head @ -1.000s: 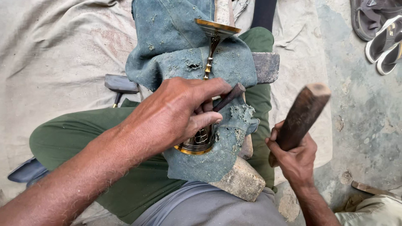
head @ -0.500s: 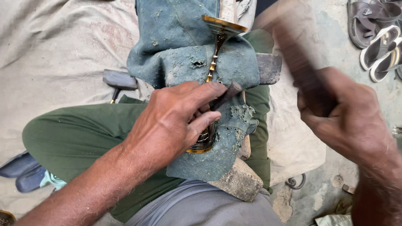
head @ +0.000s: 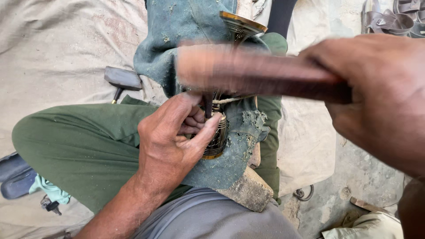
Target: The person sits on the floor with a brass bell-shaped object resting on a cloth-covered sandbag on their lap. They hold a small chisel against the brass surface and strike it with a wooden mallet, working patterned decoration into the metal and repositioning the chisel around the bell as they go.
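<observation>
Sandal at far left: a dark sandal lies on the cloth beside your thigh, with a small bunch of keys just by it; neither is in the way.
Spare hammer: a dark hammer head rests on the beige ground cloth, near your knee and apart from the work.
Left hand: your left hand is closed around a thin dark punch, thumb and fingers pinching it upright against the brass piece.
Brass goblet: the goblet lies along your lap on a ragged blue-green cloth, its flared rim pointing away from you, and a stone block sits under the cloth near your waist.
Mallet: the wooden mallet is blurred with motion, right above the punch.
Right hand: your right hand is wrapped tight on the mallet handle.
Risk, fingers: your knuckles sit just beside the punch head, so an off-centre blow would likely land on them.
Risk, slip: if the punch tilts, it could skid across the rounded brass and scar the pattern.
Risk, roll: the goblet rests only on cloth and leg, so a hard blow may turn it.
Labels and signs: you have no package, label or sign in view; more sandals lie at the top right.
</observation>
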{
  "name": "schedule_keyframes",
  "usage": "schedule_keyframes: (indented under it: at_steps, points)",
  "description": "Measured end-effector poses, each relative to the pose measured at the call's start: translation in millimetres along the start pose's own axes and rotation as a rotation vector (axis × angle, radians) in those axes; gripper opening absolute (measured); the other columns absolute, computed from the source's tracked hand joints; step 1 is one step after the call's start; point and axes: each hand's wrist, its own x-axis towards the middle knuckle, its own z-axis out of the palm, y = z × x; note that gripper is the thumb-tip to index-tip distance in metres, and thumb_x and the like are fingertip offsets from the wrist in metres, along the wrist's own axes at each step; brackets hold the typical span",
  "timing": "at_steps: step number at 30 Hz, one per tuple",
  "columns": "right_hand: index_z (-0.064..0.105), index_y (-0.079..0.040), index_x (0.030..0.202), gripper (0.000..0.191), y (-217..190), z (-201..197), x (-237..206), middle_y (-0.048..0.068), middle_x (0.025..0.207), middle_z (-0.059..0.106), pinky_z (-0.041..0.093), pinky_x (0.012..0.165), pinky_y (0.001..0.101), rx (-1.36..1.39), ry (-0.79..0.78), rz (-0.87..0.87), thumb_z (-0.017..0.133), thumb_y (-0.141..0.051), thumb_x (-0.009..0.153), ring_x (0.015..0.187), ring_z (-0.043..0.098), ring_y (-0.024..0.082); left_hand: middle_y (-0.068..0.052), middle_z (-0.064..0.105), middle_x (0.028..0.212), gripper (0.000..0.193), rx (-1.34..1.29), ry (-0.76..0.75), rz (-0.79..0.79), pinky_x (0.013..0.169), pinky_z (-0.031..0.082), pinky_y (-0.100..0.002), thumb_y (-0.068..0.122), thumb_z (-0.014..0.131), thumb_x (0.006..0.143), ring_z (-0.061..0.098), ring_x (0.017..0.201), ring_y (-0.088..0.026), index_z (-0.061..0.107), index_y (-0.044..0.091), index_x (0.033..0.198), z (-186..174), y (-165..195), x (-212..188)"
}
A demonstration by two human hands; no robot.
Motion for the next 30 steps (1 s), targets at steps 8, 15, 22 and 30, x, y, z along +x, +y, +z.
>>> schedule_keyframes:
  at_steps: [8,15,22,30]
  points:
    - [0.060,-0.001,0.119,0.032,3.2,12.1,-13.4,0.010,0.097,0.067,0.060,0.081,0.0289,0.462,0.218,0.129,0.071,0.003,0.089,0.091,0.069,0.017,-0.005,0.070,0.095,0.048,-0.048,-0.092,0.095,0.067,0.062,-0.022,0.013,0.085,0.088,0.069,0.078,-0.008,0.065,0.003,0.130,-9.7,-6.0,7.1]
    - [0.061,-0.006,0.110,0.036,23.0,25.7,-34.9,0.008,0.079,0.065,0.057,0.055,0.0305,0.486,0.007,0.350,0.085,-0.009,0.083,0.061,0.069,0.016,-0.005,0.070,0.086,0.047,-0.050,-0.245,0.034,0.058,0.058,-0.025,0.014,0.084,0.087,0.066,0.067,-0.011,0.065,0.006,0.130,-12.8,-6.4,20.8]
    - [0.065,-0.009,0.106,0.045,30.3,59.5,-58.6,0.008,0.077,0.061,0.061,0.060,0.0341,0.371,-0.151,0.381,0.094,-0.023,0.074,0.064,0.066,0.018,-0.010,0.069,0.093,0.039,0.106,-0.304,0.332,0.067,0.056,-0.039,0.014,0.080,0.090,0.069,0.079,-0.026,0.066,0.007,0.125,-13.8,3.0,31.8]
    - [0.071,-0.003,0.091,0.029,2.2,126.4,-121.6,0.006,0.076,0.068,0.055,0.058,0.0321,0.582,0.082,0.601,0.090,-0.015,0.074,0.060,0.066,0.016,-0.010,0.067,0.083,0.035,0.084,-0.658,0.420,0.062,0.052,-0.047,0.015,0.077,0.083,0.068,0.073,-0.034,0.068,0.013,0.116,-11.4,6.4,60.5]
